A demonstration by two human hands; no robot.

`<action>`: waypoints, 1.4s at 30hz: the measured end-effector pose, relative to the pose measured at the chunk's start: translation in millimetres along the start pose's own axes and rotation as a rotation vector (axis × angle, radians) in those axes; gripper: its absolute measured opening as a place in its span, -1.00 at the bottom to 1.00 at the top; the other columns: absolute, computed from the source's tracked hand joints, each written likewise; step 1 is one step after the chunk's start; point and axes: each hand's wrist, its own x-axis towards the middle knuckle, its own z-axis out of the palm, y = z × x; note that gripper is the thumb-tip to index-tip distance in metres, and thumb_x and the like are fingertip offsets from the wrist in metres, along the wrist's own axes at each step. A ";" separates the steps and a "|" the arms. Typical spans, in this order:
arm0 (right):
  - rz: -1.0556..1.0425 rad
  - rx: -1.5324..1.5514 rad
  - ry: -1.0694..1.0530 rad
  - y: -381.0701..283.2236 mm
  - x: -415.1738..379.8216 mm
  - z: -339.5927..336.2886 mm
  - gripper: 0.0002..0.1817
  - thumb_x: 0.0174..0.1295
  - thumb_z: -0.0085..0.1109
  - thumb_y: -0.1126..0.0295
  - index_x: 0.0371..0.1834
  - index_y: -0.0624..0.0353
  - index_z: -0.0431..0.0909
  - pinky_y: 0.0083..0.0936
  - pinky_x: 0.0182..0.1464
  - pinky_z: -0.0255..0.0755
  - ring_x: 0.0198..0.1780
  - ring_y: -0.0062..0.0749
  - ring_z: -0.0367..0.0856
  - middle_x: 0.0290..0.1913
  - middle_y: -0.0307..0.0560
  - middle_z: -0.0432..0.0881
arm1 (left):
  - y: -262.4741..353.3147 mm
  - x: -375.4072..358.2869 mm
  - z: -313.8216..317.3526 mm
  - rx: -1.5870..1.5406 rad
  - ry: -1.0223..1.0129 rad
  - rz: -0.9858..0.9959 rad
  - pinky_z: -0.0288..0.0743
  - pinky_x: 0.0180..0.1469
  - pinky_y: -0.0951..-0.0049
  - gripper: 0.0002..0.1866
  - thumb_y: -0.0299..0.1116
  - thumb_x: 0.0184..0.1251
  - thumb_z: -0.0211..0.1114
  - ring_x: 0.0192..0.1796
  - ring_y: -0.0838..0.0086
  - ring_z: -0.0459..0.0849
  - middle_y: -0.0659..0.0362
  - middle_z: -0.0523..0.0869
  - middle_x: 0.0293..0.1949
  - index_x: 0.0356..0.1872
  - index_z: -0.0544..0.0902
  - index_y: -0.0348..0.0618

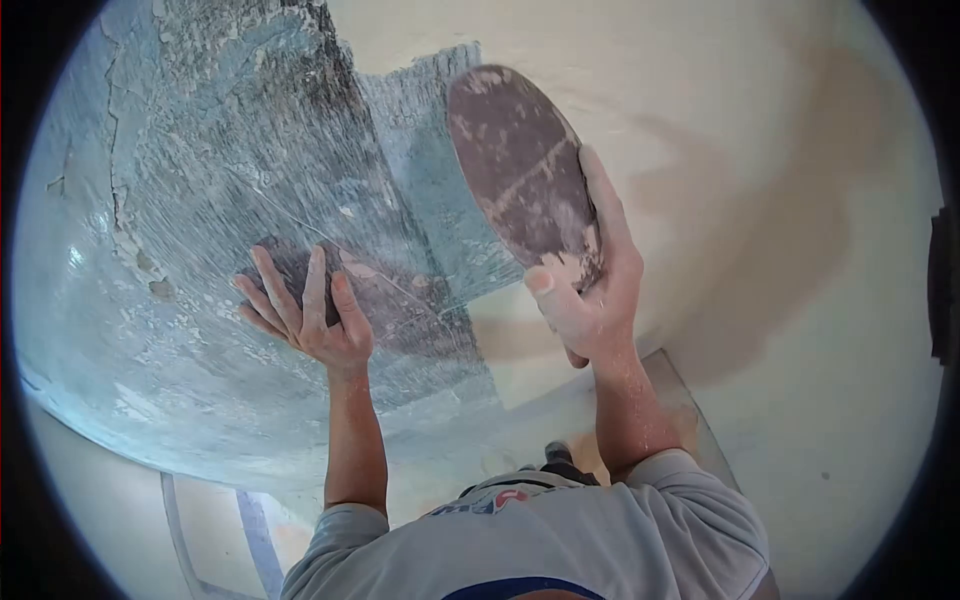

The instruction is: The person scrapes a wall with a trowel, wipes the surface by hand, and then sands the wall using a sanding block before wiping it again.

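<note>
A dark oval sanding pad [520, 160], worn and streaked with pale dust, is gripped along its lower right side by my right hand [600, 275]. Its flat face is turned toward the camera. My left hand [310, 305] has its fingers spread over a dark rounded pad [290, 262], which lies against the scratched blue-grey surface [230, 170]. The fingers and palm cover much of that pad. White dust coats both hands.
The curved blue-grey surface fills the left, with a long crack and peeling patches. A cream wall [780, 150] with shadows spans the right. A dark object [940, 287] stands at the right edge. Pale panels with grey-blue strips [180, 530] show at lower left.
</note>
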 end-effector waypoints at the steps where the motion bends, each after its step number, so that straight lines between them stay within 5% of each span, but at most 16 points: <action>1: 0.002 0.042 0.023 1.6 -5.0 2.0 0.14 0.05 0.55 0.24 0.58 0.41 -0.03 -0.39 0.32 0.39 0.34 -0.23 0.46 0.39 0.19 0.38 | -0.1 -0.4 -0.3 0.002 -0.009 0.008 -0.46 0.61 -0.05 -0.67 -0.08 0.49 0.18 0.65 0.06 -0.06 0.00 0.33 0.52 0.11 0.76 0.15; 42: 0.007 -0.095 0.007 0.6 -4.7 -0.7 0.11 0.02 0.50 0.31 0.58 0.39 -0.02 -0.40 0.27 0.43 0.27 -0.25 0.53 0.30 0.25 0.48 | -0.9 -3.2 -4.1 0.007 -0.049 0.009 -0.49 0.61 -0.03 -0.69 -0.08 0.48 0.17 0.65 0.02 -0.07 -0.02 0.32 0.52 0.06 0.78 0.18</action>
